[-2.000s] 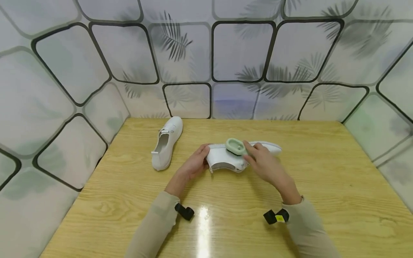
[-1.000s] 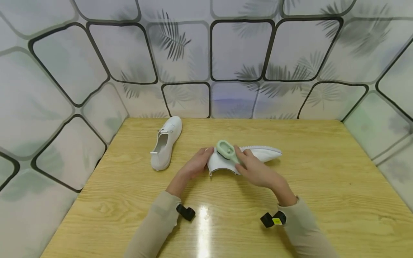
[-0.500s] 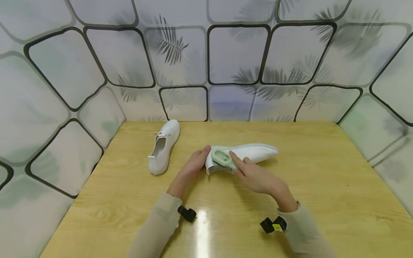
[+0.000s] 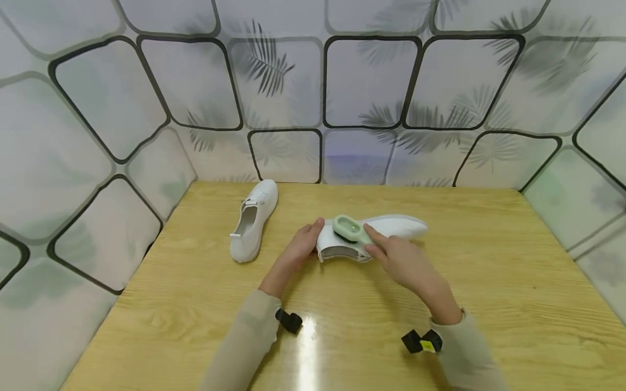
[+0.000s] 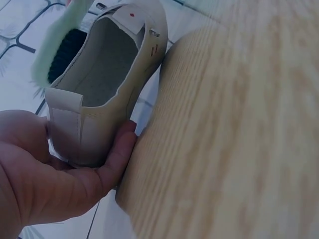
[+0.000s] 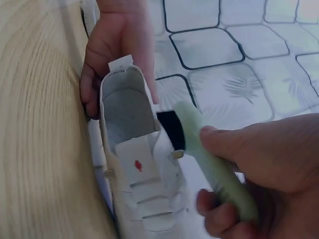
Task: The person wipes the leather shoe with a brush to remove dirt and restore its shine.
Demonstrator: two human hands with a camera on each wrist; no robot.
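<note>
A white shoe [image 4: 396, 225] lies on its side, its opening toward the person and its toe to the right. My left hand [image 4: 299, 245] grips the heel; in the left wrist view the fingers [image 5: 117, 157] curl under it, with the thumb on the other side. My right hand [image 4: 408, 263] holds a pale green brush [image 4: 348, 225] by its handle, fingers wrapped round it in the right wrist view. The brush's dark bristles [image 6: 171, 130] meet the shoe's upper side, near the opening. A red mark [image 6: 138, 165] shows on the tongue.
A second white shoe [image 4: 253, 220] stands upright on the wooden table [image 4: 469, 326], left of the hands, toe toward the back wall [image 4: 371, 81]. Patterned walls close off the table's back and sides. Each wrist wears a small black camera [image 4: 289, 320].
The right hand has swept the brush left toward the heel, down near the opening, then back to the right. The left hand keeps hold of the heel; the second shoe stays put.
</note>
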